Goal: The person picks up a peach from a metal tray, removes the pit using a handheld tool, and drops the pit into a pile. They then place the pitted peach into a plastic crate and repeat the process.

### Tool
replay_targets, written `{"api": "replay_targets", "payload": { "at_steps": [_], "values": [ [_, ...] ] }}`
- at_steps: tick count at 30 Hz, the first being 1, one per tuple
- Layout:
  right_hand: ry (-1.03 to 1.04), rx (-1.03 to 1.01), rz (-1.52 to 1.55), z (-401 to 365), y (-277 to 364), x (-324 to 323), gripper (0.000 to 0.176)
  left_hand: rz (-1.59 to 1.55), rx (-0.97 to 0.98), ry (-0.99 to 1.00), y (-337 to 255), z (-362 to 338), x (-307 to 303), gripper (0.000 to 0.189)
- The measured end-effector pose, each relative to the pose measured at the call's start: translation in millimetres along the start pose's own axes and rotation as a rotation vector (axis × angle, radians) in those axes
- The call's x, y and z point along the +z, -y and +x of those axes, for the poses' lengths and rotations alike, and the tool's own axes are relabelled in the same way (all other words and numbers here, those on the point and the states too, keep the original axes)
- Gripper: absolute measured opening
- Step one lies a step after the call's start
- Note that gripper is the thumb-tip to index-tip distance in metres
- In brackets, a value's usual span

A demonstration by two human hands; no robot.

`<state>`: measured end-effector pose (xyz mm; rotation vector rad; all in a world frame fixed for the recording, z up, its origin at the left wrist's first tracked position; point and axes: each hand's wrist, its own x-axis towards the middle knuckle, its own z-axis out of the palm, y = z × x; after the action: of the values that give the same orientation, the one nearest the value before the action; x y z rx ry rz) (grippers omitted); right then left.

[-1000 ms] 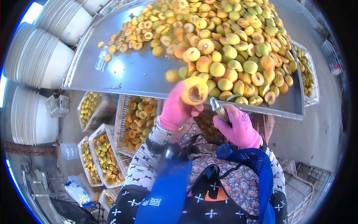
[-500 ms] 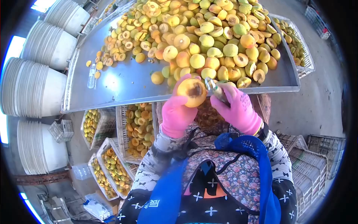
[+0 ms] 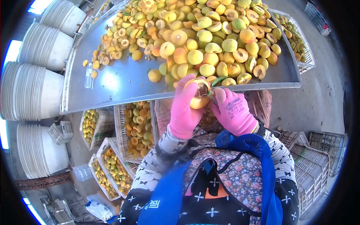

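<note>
My left hand (image 3: 184,114), in a pink glove, is closed around a halved yellow peach (image 3: 199,102), its brown pit cavity turned up toward me. My right hand (image 3: 235,112), gloved in pink too, grips a small pitting tool (image 3: 211,95) with a short handle. The tool's metal head meets the cavity and is mostly hidden there. Both hands are just in front of the near edge of a metal table (image 3: 131,98). Beyond them, a large heap of peaches (image 3: 204,35), many cut in half, covers much of the tabletop.
Crates of peaches (image 3: 139,127) stand below the table at left, and another crate (image 3: 308,62) is at its right end. Stacked white tubs (image 3: 50,90) line the left side. A clear bottle (image 3: 88,77) lies on the table. More crates (image 3: 309,176) are at lower right.
My right hand has brought the tool's metal head from beside the peach into its cavity. My left fingers have shifted over the peach's edge. The view has moved slightly.
</note>
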<state>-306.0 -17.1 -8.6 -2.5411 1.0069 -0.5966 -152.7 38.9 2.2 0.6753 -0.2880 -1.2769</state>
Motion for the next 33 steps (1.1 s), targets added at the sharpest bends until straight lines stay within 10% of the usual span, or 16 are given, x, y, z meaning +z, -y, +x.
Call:
{"api": "replay_targets", "payload": {
  "at_steps": [17,23,26,33],
  "values": [
    [0.037,0.021,0.540,-15,10,14,0.024,0.597,0.241,-0.087,21,10,-13,0.043],
    [0.211,0.057,0.623,-16,-3,30,0.027,0.533,0.134,-0.098,15,3,-8,0.044],
    [0.720,0.552,1.171,-2,6,-7,0.027,0.433,0.113,-0.101,14,2,2,0.044],
    [0.789,0.529,1.360,-2,-3,-21,0.020,0.609,0.172,0.054,20,9,-11,0.038]
  ]
}}
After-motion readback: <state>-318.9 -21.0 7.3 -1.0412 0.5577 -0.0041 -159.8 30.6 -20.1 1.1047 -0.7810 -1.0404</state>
